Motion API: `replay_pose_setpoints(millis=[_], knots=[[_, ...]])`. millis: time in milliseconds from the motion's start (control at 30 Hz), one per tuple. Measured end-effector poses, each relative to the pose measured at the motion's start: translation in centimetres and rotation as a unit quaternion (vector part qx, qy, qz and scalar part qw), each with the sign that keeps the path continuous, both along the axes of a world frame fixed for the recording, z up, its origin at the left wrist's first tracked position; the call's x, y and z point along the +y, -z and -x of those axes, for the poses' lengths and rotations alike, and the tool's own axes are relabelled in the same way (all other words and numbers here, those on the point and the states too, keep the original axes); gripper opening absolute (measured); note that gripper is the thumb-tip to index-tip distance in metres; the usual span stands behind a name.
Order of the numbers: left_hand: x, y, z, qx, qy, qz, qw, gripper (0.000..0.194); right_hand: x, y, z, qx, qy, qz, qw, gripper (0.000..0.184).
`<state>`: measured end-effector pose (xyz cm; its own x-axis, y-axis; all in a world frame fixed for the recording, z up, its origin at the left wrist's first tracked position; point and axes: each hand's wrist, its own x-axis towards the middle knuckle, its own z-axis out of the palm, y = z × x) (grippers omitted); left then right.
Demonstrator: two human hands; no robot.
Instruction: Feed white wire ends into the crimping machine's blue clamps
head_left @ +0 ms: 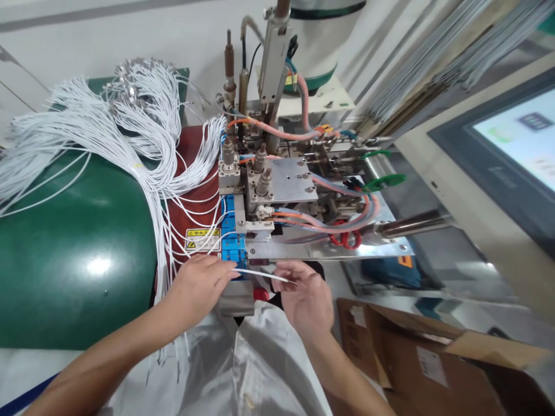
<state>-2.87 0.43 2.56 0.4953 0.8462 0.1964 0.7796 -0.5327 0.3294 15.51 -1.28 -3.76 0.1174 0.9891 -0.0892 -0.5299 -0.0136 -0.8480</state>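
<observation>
A single white wire [260, 274] stretches between my two hands, just in front of the machine's near edge. My left hand [202, 283] is closed in a pinch on it, beside the blue wire clamps [233, 231]. At the wire's stripped-looking tip, the curled fingers of my right hand [307, 300] are closed around it, slightly blurred. Several other white wires run into the blue clamps from a large bundle [150, 173] on the left. That bundle drapes over the green surface [78, 248] and a dark red panel [193, 202], its lower ends hanging near my lap.
The machine's metal block [284, 179] carries orange and clear air hoses [303, 216]. A green-flanged solder-like spool [381, 171] sits behind. A screen [515, 127] juts in at right, on a metal arm [416, 222]. Cardboard boxes [416, 358] stand low at right.
</observation>
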Motion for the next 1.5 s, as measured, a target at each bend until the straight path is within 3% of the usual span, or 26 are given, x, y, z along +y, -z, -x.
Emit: replay_pose_setpoints(millis=[133, 267, 367, 500, 633, 733, 900, 967, 1167, 1400, 1500], knots=[[-1.0, 1.1, -2.3, -0.075, -0.01, 0.073, 0.994, 0.022, -0.1, -0.3, -0.1, -0.065, 0.009, 0.022, 0.998, 0.014], [-1.7, 1.5, -3.8, -0.178, -0.076, 0.196, 0.961, 0.032, 0.2, -0.4, 0.5, -0.113, -0.032, 0.069, 0.991, 0.021], [-1.6, 1.5, -4.0, -0.231, -0.122, 0.245, 0.933, 0.033, 0.4, -0.4, 0.6, -0.104, -0.024, 0.04, 0.993, 0.028], [-1.2, 1.1, -3.8, -0.259, -0.133, 0.255, 0.922, 0.027, 0.5, -0.7, 0.4, -0.158, -0.02, -0.022, 0.987, 0.012], [-1.0, 1.4, -3.8, -0.301, -0.163, 0.289, 0.894, 0.019, 0.6, -1.0, 0.4, -0.204, -0.019, -0.032, 0.978, 0.008], [-1.1, 2.0, -3.8, -0.308, -0.193, 0.282, 0.888, 0.014, 0.7, -1.3, 0.5, -0.268, -0.035, -0.041, 0.962, 0.007], [-1.1, 2.4, -3.6, -0.273, -0.165, 0.236, 0.918, 0.016, 1.1, -1.9, 0.5, -0.351, -0.051, -0.096, 0.93, 0.009], [-0.9, 2.2, -3.5, -0.28, -0.149, 0.248, 0.915, 0.019, 1.2, -1.9, 0.7, -0.338, -0.046, -0.099, 0.935, 0.009], [-0.7, 2.0, -3.8, -0.309, -0.187, 0.25, 0.898, 0.016, 0.5, -1.0, 1.8, -0.253, 0.007, 0.001, 0.968, 0.009], [-0.6, 2.8, -3.7, -0.291, -0.187, 0.223, 0.911, 0.01, 1.2, -1.7, 1.2, -0.367, -0.037, -0.051, 0.928, 0.011], [-0.8, 2.9, -3.9, -0.293, -0.2, 0.238, 0.904, 0.011, 1.3, -1.8, 1.4, -0.377, -0.021, -0.053, 0.924, 0.01]])
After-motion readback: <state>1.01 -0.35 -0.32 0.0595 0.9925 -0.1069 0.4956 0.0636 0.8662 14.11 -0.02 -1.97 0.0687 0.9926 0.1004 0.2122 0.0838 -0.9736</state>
